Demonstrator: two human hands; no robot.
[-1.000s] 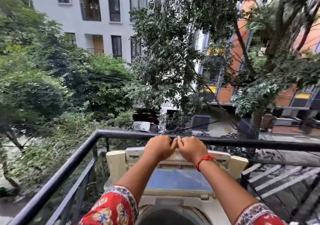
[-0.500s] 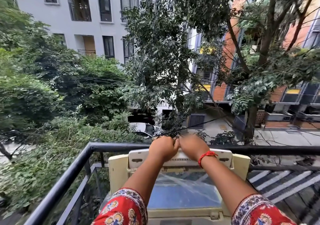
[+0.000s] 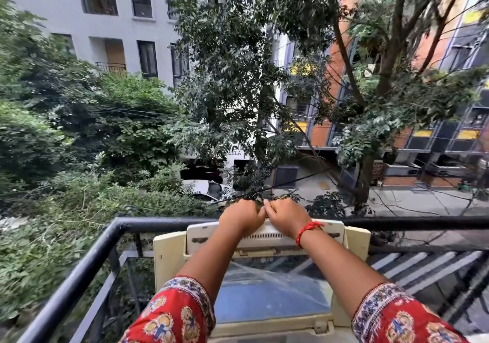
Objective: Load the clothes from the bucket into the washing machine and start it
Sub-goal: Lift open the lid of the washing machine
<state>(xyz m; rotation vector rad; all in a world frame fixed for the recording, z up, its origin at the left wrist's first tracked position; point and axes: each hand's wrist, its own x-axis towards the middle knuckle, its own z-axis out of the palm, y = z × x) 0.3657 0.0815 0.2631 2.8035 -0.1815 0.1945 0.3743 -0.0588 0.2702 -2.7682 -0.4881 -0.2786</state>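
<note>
The cream top-loading washing machine (image 3: 167,263) stands against the balcony railing, and only its raised lid (image 3: 267,293), with a blue-tinted clear window, shows. My left hand (image 3: 239,218) and my right hand (image 3: 287,217) are side by side, fingers curled over the lid's upper edge. A red thread band circles my right wrist. Red patterned sleeves cover both upper forearms. The drum opening, the bucket and the clothes are out of view.
A black metal railing (image 3: 79,274) runs along the left side and across just behind the machine. Beyond it are trees, a white parked car (image 3: 206,190) and a street far below. A striped surface (image 3: 423,266) lies to the right.
Both hands have stayed clenched on the lid's edge and now sit higher against the railing. The lid stands more upright, and the drum opening has dropped out of the bottom of the view.
</note>
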